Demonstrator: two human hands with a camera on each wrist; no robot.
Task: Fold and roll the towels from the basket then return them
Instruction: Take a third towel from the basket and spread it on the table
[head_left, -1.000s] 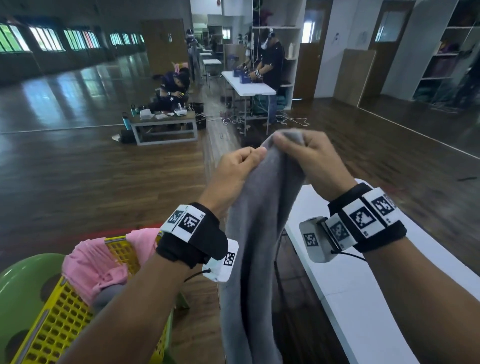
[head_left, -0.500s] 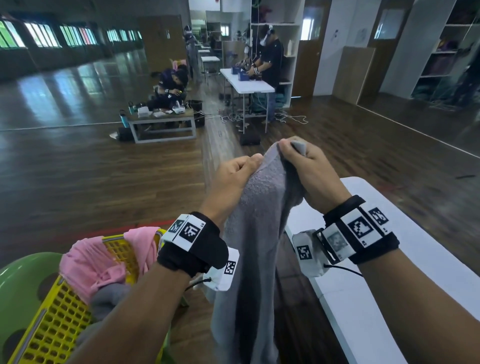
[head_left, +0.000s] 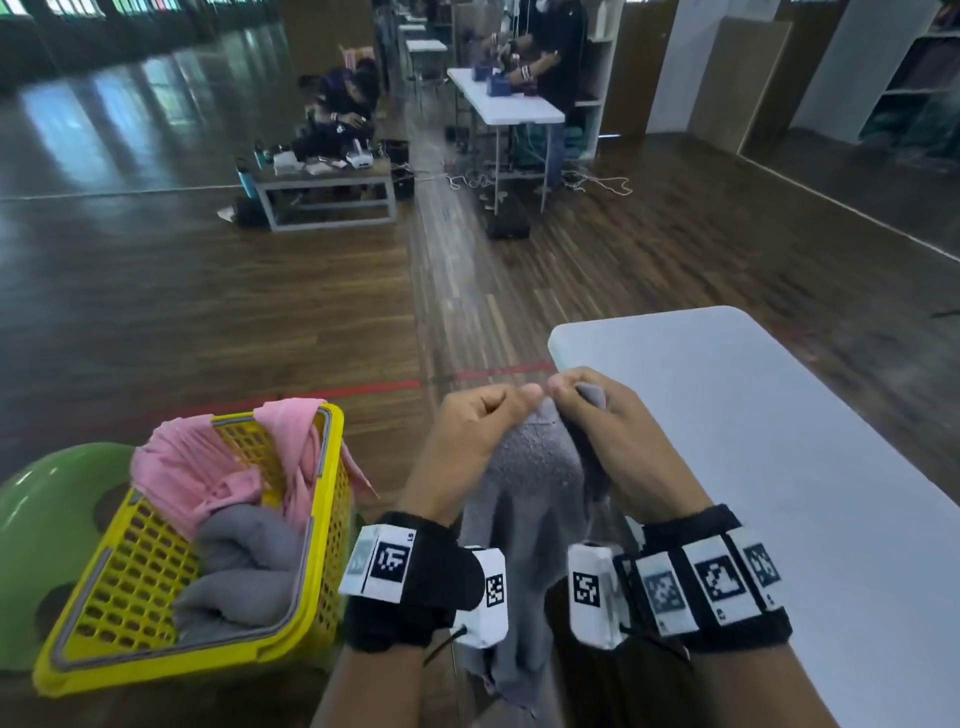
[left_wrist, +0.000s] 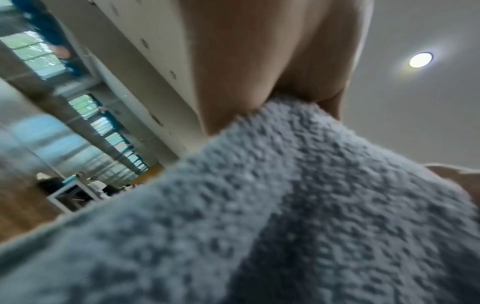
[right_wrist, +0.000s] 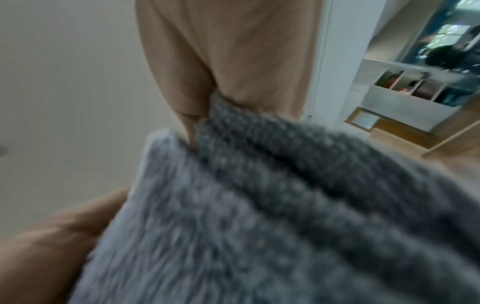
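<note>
A grey towel (head_left: 524, 483) hangs between my two hands, just left of the white table (head_left: 779, 441). My left hand (head_left: 485, 415) pinches its top edge, and my right hand (head_left: 582, 410) grips the same edge right beside it, thumbs nearly touching. The grey towel (left_wrist: 285, 216) fills the left wrist view below my fingers, and the towel (right_wrist: 259, 205) bunches in folds in the right wrist view. A yellow basket (head_left: 130, 561) at lower left holds a pink towel (head_left: 208, 467) draped over its rim and a grey towel (head_left: 244, 561) inside.
The basket sits on a green stool (head_left: 47, 499). Wooden floor stretches ahead with a red line (head_left: 389, 385) across it. Farther off stand a low table (head_left: 327, 187) with a seated person and a white table (head_left: 498, 104) with a standing person.
Both hands have come down and toward me with the grey towel, from chest height to level with the table's near end. The view has tilted downward.
</note>
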